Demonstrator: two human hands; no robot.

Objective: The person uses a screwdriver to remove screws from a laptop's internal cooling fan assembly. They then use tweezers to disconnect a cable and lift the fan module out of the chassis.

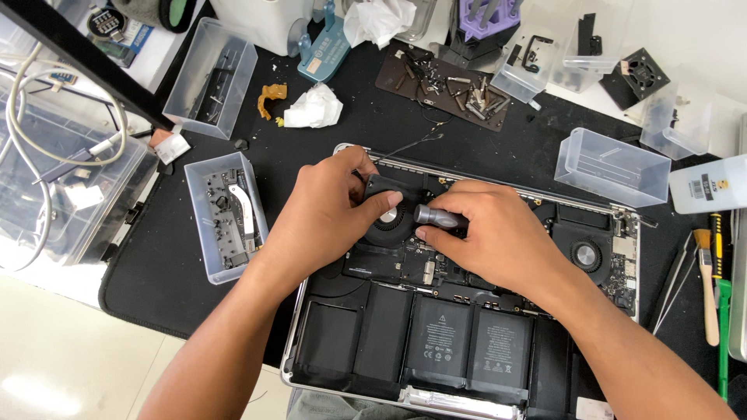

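1. My right hand (498, 233) is clenched around the grey screwdriver handle (438, 217), whose tip end points left toward the fan; the tip itself is hidden behind my fingers.
2. My left hand (327, 214) rests on the left cooling fan (387, 211), thumb pressed just beside the handle and fingers curled over the fan's far edge, so it grips the fan housing rather than lying slack.
3. The fan sits in the upper left part of the opened laptop (467, 311), which lies bottom-up on the black mat (179, 288). A second fan (585, 254) shows at the right, clear of both hands.
4. To do this well, I judge the driver should stay square to the screw head with firm downward pressure, while the left hand steadies the fan so it cannot twist against its thin cable.
5. The dark battery cells (436, 342) fill the near half of the case; I would keep the tool clear of them.
6. Left of the laptop stands a clear tray (226, 218) holding removed parts, a handy place for a loose screw.
7. Farther back lie a brown pad strewn with screws (443, 84) and crumpled white tissue (313, 106); a brush (706, 280) lies on the table at the right.
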